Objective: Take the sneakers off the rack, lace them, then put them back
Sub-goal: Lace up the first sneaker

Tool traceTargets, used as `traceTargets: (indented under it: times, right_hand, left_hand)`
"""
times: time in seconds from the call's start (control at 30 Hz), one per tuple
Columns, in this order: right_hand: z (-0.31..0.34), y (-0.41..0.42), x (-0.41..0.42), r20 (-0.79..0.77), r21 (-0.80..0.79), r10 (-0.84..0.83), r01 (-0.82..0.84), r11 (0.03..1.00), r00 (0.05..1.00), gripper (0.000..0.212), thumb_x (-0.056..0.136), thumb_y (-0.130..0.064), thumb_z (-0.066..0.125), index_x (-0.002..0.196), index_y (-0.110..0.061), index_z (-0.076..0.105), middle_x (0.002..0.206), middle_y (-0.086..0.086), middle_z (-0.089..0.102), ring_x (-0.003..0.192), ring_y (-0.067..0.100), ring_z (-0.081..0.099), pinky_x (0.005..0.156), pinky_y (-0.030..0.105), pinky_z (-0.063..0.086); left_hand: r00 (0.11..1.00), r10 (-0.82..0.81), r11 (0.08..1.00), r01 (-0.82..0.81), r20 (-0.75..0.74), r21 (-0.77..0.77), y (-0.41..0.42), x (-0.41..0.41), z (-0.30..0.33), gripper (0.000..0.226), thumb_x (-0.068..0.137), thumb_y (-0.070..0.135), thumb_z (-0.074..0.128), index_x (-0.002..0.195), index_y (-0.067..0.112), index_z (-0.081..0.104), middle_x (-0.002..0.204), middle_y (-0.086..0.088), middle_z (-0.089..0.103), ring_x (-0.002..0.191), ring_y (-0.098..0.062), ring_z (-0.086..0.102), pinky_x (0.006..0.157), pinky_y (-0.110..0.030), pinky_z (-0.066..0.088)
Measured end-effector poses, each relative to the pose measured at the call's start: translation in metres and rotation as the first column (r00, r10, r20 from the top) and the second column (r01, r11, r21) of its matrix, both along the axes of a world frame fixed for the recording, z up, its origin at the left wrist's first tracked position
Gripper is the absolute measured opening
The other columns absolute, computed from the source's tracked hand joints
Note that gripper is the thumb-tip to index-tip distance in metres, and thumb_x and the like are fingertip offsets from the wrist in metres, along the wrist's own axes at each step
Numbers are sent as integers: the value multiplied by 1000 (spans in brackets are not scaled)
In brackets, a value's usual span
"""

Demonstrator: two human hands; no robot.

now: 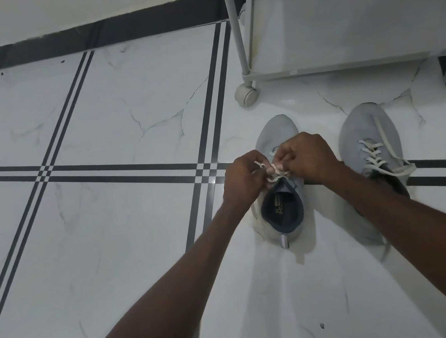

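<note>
Two grey sneakers stand on the tiled floor, toes pointing away from me. Over the left sneaker point(275, 133), my left hand point(242, 177) and my right hand point(306, 156) each pinch an end of its white lace point(277, 173) above the tongue; its dark opening faces me. The right sneaker point(362, 127) stands beside it, untouched, with its lace point(385, 159) threaded loosely and an end trailing to the right. My right forearm hides its heel.
A grey shoe rack point(346, 64) on castor wheels point(246, 95) stands just beyond the sneakers at the upper right; its bottom shelf holds nothing. White marble floor with dark stripes spreads to the left. A wall with a dark skirting runs along the top.
</note>
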State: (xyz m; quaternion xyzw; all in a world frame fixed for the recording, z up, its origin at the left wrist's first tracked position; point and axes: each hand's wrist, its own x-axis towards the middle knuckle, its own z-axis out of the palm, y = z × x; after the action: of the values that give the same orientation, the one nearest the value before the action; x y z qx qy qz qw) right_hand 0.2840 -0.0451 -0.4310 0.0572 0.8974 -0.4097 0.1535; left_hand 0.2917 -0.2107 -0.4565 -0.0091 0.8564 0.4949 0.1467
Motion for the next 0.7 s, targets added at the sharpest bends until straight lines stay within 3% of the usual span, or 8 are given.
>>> traceTargets:
  times: [0.07, 0.17, 0.27, 0.43, 0.57, 0.7]
  right_hand:
    - [-1, -4, 0, -69, 98, -7, 14, 995, 998, 11, 78, -14, 80, 88, -14, 82, 97, 4, 78, 69, 10, 57, 54, 10, 33]
    - [-8, 0, 1, -81, 207, -81, 97, 974, 993, 7, 77, -17, 81, 83, -15, 81, 92, 9, 77, 72, 18, 60, 67, 19, 43]
    - [-18, 15, 2, -45, 272, -91, 100, 957, 995, 1, 78, -12, 78, 79, -12, 79, 87, 11, 77, 71, 20, 60, 69, 23, 44]
    - [-28, 13, 2, -1, 289, -108, 104, 952, 994, 8, 77, -6, 71, 80, -7, 78, 84, 11, 75, 82, 30, 71, 71, 30, 54]
    - [-30, 10, -7, 28, 301, -101, 87, 950, 995, 12, 76, -9, 76, 86, -5, 78, 89, 15, 75, 85, 32, 71, 76, 34, 59]
    - [-31, 15, -11, 57, 240, -43, 28, 970, 997, 11, 73, -7, 76, 84, -6, 79, 87, 11, 76, 77, 25, 68, 70, 29, 54]
  left_hand:
    - [998, -18, 998, 14, 55, 57, -1, 0, 4, 5, 87, 10, 66, 83, 7, 64, 69, -19, 74, 59, -36, 71, 63, -51, 62]
    - [992, -41, 987, 22, 119, 159, -5, 3, 14, 10, 93, 5, 63, 90, -4, 61, 71, -23, 70, 53, -25, 64, 52, -31, 58]
    - [970, -119, 970, 68, 214, 233, -17, 8, 18, 8, 96, 9, 60, 90, 4, 62, 68, -14, 62, 51, -15, 55, 46, -20, 44]
    - [875, -238, 931, 81, 422, 357, -26, 13, 19, 23, 98, 9, 51, 78, 19, 56, 67, -3, 52, 51, -9, 39, 44, -13, 33]
    - [820, -233, 892, -34, 523, 450, -33, 17, 16, 30, 98, 4, 47, 74, 20, 54, 67, 0, 51, 49, -6, 38, 40, -14, 27]
    - [811, -208, 855, -121, 547, 504, -29, 20, 19, 25, 101, 18, 54, 76, 19, 57, 71, -1, 53, 56, -9, 44, 44, -16, 28]
